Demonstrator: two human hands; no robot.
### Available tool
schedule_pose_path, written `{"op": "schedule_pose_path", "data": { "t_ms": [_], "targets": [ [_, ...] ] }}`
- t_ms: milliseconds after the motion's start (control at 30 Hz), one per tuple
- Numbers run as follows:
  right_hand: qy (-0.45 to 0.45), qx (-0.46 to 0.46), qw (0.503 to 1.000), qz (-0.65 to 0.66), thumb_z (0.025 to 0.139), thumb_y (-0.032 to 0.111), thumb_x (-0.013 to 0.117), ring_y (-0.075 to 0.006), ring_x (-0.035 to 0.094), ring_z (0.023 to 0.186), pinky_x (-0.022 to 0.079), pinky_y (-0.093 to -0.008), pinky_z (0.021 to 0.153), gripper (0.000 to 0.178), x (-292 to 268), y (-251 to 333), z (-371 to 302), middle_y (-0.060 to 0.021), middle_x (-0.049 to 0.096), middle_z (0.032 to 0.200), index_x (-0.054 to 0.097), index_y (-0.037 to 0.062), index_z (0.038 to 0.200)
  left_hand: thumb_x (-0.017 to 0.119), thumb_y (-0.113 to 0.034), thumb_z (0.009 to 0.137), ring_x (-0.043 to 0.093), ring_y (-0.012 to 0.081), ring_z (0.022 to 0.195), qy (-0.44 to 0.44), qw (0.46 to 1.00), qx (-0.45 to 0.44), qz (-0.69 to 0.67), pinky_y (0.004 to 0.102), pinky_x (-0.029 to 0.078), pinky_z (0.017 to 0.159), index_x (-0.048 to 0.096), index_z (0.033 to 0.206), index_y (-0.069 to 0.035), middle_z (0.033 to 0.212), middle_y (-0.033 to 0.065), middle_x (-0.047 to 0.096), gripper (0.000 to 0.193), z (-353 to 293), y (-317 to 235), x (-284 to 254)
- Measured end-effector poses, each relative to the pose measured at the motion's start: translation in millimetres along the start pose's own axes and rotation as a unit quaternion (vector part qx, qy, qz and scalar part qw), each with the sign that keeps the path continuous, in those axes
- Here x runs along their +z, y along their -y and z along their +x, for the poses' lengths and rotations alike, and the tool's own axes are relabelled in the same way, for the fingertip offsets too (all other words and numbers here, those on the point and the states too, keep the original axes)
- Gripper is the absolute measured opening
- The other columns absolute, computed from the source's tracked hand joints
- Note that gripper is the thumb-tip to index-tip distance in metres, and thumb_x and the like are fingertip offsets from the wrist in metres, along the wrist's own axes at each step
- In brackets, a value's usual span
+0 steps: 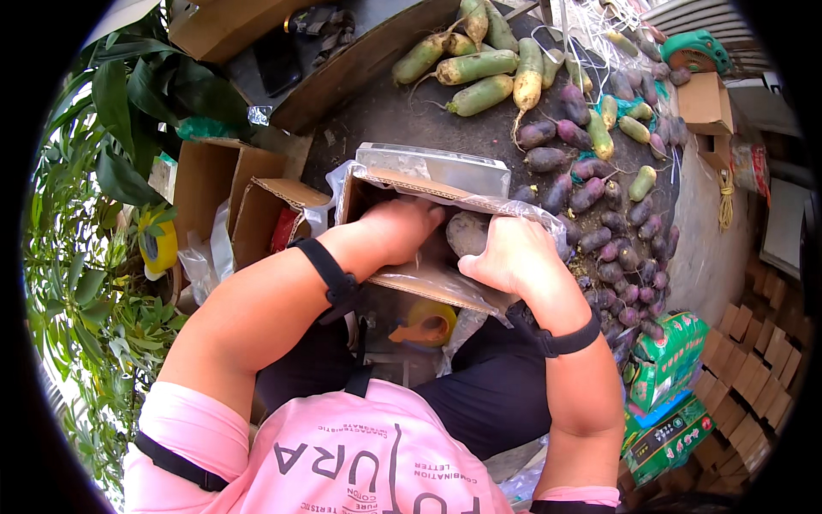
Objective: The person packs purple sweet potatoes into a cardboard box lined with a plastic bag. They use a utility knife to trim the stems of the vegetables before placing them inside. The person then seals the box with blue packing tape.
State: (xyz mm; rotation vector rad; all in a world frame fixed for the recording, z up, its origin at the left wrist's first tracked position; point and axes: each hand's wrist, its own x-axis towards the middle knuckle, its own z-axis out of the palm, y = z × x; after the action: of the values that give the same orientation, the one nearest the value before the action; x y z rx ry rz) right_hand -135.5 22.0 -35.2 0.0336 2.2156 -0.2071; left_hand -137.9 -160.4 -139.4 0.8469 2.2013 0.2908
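An open cardboard box (428, 286) lined with clear plastic stands between my knees. My left hand (402, 226) reaches into its left part, fingers outstretched towards the right; their tips lie partly in shadow. A round, dull purple-grey radish (467, 233) shows inside the box. My right hand (516, 257) is closed at its right end, thumb on the near side and fingers curled on the far side. Any other contents of the box are hidden by my hands and the shadow.
Large green radishes (479, 96) and many purple ones (589, 195) lie on the dark surface ahead and right. A clear plastic container (432, 168) stands behind the box. Smaller open cartons (272, 214) are at left, tape (428, 324) below, green packages (670, 360) at right.
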Motion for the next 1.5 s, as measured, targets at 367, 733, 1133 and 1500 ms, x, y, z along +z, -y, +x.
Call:
{"op": "schedule_pose_path", "data": {
  "t_ms": [367, 733, 1133, 1500],
  "targets": [
    [-0.108, -0.027, 0.993, -0.025, 0.066, 0.035, 0.071, -0.0389, 0.069, 0.086, 0.055, -0.0432, 0.082, 0.048, 10, -20, 13, -0.0262, 0.07, 0.089, 0.071, -0.0066, 0.089, 0.069, -0.008, 0.073, 0.062, 0.0384, 0.103, 0.046, 0.997, 0.055, -0.037, 0.0449, 0.05, 0.089, 0.064, 0.109, -0.007, 0.112, 0.0179, 0.064, 0.036, 14, 13, -16],
    [-0.092, -0.008, 0.995, -0.034, 0.069, 0.033, 0.07, -0.0338, 0.07, 0.092, 0.055, -0.0392, 0.084, 0.043, 2, -22, 18, -0.023, 0.071, 0.095, 0.073, -0.0027, 0.093, 0.069, -0.018, 0.082, 0.064, 0.04, 0.102, 0.142, 0.989, 0.039, 0.0, 0.0466, 0.052, 0.088, 0.061, 0.122, -0.007, 0.124, 0.0187, 0.06, 0.042, -7, -2, -18],
    [0.125, 0.038, 0.826, 0.548, 0.087, 0.036, 0.069, -0.0124, 0.053, 0.06, 0.041, -0.0254, 0.045, 0.046, 67, 13, 63, -0.0018, 0.062, 0.083, 0.061, 0.0059, 0.121, 0.068, -0.009, 0.076, 0.07, 0.0303, 0.092, 0.11, 0.994, -0.011, -0.015, 0.0391, 0.057, 0.079, 0.074, 0.093, -0.004, 0.101, 0.0166, 0.071, 0.019, -49, -36, -27],
    [-0.11, 0.059, 0.982, 0.145, 0.072, 0.045, 0.072, -0.0333, 0.061, 0.116, 0.05, -0.0403, 0.098, 0.064, 64, 54, 79, -0.0172, 0.064, 0.124, 0.062, 0.0103, 0.125, 0.07, -0.013, 0.074, 0.072, 0.028, 0.088, 0.09, 0.993, 0.058, 0.041, 0.039, 0.057, 0.076, 0.077, 0.088, -0.008, 0.093, 0.0124, 0.074, 0.016, -52, -22, -24]
  ]
}}
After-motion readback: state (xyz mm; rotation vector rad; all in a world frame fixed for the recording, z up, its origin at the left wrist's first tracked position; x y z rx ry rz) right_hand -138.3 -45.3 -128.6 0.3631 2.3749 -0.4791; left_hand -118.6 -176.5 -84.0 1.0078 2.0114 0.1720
